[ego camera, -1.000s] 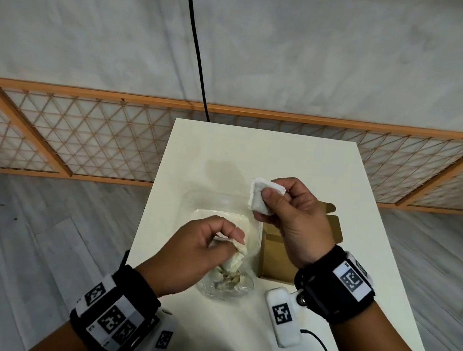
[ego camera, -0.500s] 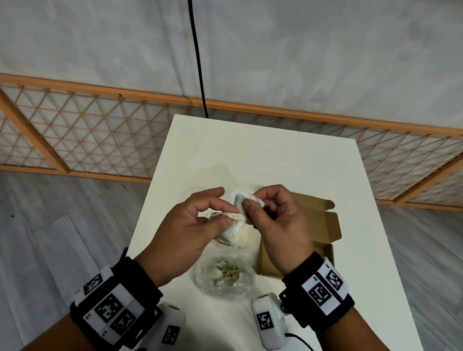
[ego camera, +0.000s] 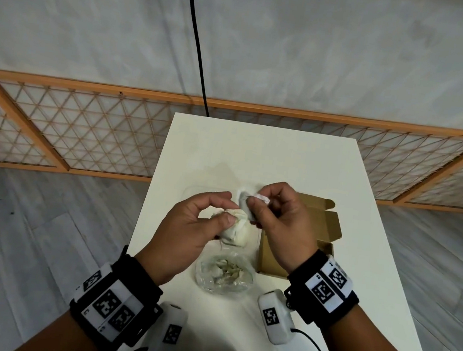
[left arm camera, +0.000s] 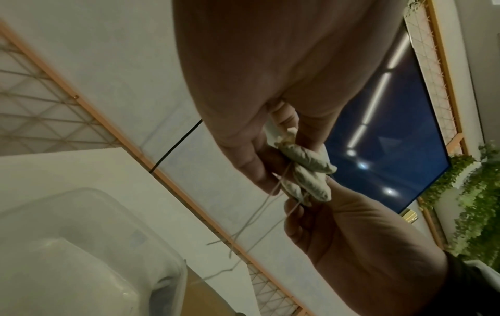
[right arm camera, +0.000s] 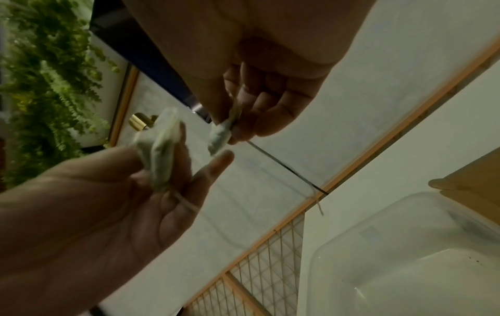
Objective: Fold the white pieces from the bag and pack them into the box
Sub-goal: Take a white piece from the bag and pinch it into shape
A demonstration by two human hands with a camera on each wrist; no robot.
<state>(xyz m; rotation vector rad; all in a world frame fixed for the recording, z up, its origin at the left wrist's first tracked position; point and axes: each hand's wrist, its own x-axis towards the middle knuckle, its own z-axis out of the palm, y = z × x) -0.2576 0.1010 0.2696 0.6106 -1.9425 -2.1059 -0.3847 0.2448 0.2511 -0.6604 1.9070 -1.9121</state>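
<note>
Above the table's middle, my left hand (ego camera: 227, 208) pinches a bunch of small white pieces (ego camera: 236, 230) whose thin strings hang down. The left wrist view shows that bunch (left arm camera: 305, 171) between the thumb and fingers of the left hand (left arm camera: 286, 149). My right hand (ego camera: 255, 200) pinches one white piece (ego camera: 246, 197) right beside the bunch; the right wrist view shows this piece (right arm camera: 220, 135) in the right hand (right arm camera: 232, 132). A clear bag (ego camera: 224, 273) with more pieces lies on the table below the hands. To the right of it stands the brown cardboard box (ego camera: 309, 222) with its flaps open.
Under the hands sits a clear plastic container (right arm camera: 406, 256). The white table (ego camera: 256, 155) is small, with grey floor on both sides. A wooden lattice fence (ego camera: 84, 128) runs behind it. A black cable (ego camera: 197, 40) hangs down the wall.
My left hand rose from the bag with a bunch of pieces. My right hand came down and left with its piece, and the two hands met above the container.
</note>
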